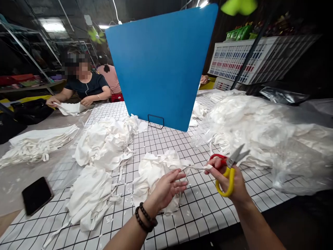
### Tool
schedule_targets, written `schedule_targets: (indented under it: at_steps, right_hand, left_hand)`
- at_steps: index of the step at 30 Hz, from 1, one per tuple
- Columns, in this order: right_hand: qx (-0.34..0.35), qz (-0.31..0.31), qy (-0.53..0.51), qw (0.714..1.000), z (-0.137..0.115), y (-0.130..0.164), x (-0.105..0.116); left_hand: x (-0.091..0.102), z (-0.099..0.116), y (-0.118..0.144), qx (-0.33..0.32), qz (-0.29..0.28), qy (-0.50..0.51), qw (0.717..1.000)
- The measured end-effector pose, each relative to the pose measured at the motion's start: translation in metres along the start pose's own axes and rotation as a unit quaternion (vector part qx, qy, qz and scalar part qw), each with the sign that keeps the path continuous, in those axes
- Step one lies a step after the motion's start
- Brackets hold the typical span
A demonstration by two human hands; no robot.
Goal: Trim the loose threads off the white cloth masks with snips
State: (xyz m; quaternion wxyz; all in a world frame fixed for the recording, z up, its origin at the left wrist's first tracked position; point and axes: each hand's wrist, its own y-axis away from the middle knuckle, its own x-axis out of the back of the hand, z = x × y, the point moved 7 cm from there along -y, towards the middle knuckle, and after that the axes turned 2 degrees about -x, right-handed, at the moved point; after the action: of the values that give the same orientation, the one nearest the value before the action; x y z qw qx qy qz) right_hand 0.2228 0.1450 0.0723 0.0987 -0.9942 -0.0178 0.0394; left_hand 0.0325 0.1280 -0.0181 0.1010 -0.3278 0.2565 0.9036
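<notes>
My right hand (238, 184) has scissors (230, 162) with one red and one yellow handle looped over its fingers, the parted blades pointing up and away. Its fingertips also pinch the end of a thin white strip (194, 167). That strip stretches leftward to a crumpled white cloth piece (153, 170) on the table. My left hand (169, 187), with dark beaded bracelets at the wrist, is beside this cloth, palm up and fingers apart. Whether its fingertips touch the cloth I cannot tell.
White cloth heaps (104, 142) and a folded pile (90, 198) lie left on the checked tablecloth (182, 225), near a phone (37, 196). A blue board (161, 69) stands behind. Clear plastic bags (299, 159) of white cloth lie right. A co-worker (85, 86) handles cloth at far left.
</notes>
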Motion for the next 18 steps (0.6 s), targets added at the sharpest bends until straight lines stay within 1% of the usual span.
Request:
schedule_targets:
  at_steps: [2,4,6,9,12,13,15,16,17,18]
  right_hand:
    - [-0.007,0.006,0.020,1.000,-0.004,0.018,0.014]
    - [-0.016,0.005,0.040,0.999,-0.005,0.033,0.028]
    - [-0.039,-0.008,0.055,0.998,-0.001,0.046,0.041]
    - [-0.095,-0.040,0.058,0.993,0.016,0.060,0.058]
    - [-0.159,-0.065,0.074,0.982,0.043,0.069,0.075]
    - [-0.183,-0.059,0.094,0.977,0.053,0.069,0.081]
    - [-0.224,-0.024,0.153,0.962,0.069,0.065,0.092]
    - [-0.234,-0.009,0.182,0.955,0.073,0.060,0.092]
    - [-0.235,-0.006,0.203,0.951,0.075,0.053,0.086]
    - [-0.227,-0.014,0.212,0.950,0.075,0.045,0.074]
  left_hand:
    - [0.006,-0.001,-0.002,-0.030,0.031,0.081,0.996]
    - [0.012,0.004,-0.003,-0.058,0.059,0.127,0.989]
    - [0.015,0.010,-0.002,-0.070,0.075,0.149,0.984]
    - [0.018,0.015,-0.002,-0.080,0.105,0.166,0.977]
    - [0.022,0.013,0.001,-0.093,0.129,0.156,0.975]
    - [0.023,0.011,0.003,-0.096,0.128,0.145,0.976]
    - [0.025,0.005,0.009,-0.104,0.117,0.112,0.981]
    - [0.026,0.001,0.013,-0.107,0.114,0.093,0.983]
    - [0.027,-0.003,0.017,-0.109,0.113,0.073,0.985]
    - [0.028,-0.007,0.022,-0.108,0.112,0.056,0.986]
